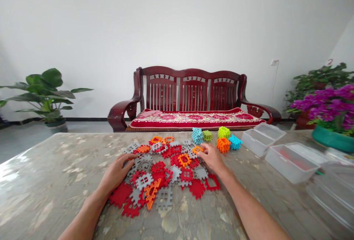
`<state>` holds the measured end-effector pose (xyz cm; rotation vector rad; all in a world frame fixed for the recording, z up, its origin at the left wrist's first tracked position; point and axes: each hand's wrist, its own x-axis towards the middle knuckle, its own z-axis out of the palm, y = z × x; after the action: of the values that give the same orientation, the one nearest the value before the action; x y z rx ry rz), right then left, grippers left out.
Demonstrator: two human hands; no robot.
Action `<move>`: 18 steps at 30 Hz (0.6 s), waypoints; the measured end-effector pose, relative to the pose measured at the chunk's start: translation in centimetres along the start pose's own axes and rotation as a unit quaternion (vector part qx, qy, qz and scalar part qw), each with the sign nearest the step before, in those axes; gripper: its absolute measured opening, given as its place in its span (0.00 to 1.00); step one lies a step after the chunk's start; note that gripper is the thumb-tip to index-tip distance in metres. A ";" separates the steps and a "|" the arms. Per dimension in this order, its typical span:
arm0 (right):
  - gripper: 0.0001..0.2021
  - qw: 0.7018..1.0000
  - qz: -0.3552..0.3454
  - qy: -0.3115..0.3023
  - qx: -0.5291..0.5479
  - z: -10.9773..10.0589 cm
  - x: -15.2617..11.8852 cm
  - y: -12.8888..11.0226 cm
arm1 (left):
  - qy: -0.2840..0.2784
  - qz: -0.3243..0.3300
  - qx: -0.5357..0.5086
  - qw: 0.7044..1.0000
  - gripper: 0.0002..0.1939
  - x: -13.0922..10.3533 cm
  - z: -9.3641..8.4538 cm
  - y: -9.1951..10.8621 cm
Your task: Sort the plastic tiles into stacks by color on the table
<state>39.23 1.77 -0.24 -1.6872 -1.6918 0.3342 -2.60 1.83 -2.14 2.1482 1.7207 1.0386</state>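
Red, grey and orange interlocking plastic tiles lie in a loose, overlapping pile on the table. My right hand (212,156) is at the pile's right side, thumb and fingers closed on the edge of an orange window tile (197,149). At the left edge, my left hand (119,169) rests with fingers stretched over some grey tiles (133,147), holding nothing that I can see. Nearer to me are an orange triangular tile (151,193), a grey window tile (164,198) and a red tile (121,194). Another orange tile (184,160) lies mid-pile.
Stacked tiles stand beyond my right hand: blue (197,135), lime (224,132), orange (223,145). Clear plastic boxes (291,163) and a teal flowerpot (332,139) occupy the table's (69,181) right side. A wooden bench (190,72) stands behind.
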 end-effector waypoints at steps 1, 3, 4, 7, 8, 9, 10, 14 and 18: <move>0.23 1.000 -0.008 -0.003 -0.012 0.0 -0.1 -0.1 | 0.000 -0.001 0.000 1.000 0.21 0.0 0.0 0.0; 0.23 0.999 -0.030 -0.002 -0.036 -0.1 -0.2 -0.4 | -0.001 -0.003 0.001 1.000 0.21 0.0 0.1 -0.1; 0.23 0.998 -0.037 -0.001 -0.044 -0.2 -0.2 -0.6 | -0.002 -0.005 0.001 1.000 0.21 0.0 0.1 -0.1; 0.21 0.998 -0.025 -0.009 -0.053 -0.4 -0.3 -1.0 | -0.002 -0.004 0.001 1.000 0.21 0.1 0.1 -0.2; 0.21 0.998 -0.015 -0.012 -0.052 -0.4 -0.3 -1.1 | 0.000 -0.004 0.001 1.000 0.21 0.1 0.1 -0.2; 0.21 0.998 -0.007 -0.016 -0.052 -0.4 -0.4 -1.2 | 0.000 -0.004 0.001 1.000 0.21 0.1 0.1 -0.1; 0.21 0.998 -0.002 -0.019 -0.053 -0.4 -0.4 -1.2 | -0.001 -0.004 0.003 1.000 0.21 0.1 0.1 -0.1; 0.21 0.997 0.000 -0.018 -0.077 -0.2 -0.4 -1.5 | -0.007 -0.006 0.006 1.000 0.22 0.1 0.0 0.1; 0.22 0.992 -0.012 -0.013 -0.123 0.1 -0.4 -2.0 | -0.004 -0.009 0.004 1.000 0.22 0.1 -0.1 0.3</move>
<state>37.66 1.16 0.84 -1.8440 -1.8321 0.1407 -2.41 1.79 -1.81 2.1353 1.7394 1.0182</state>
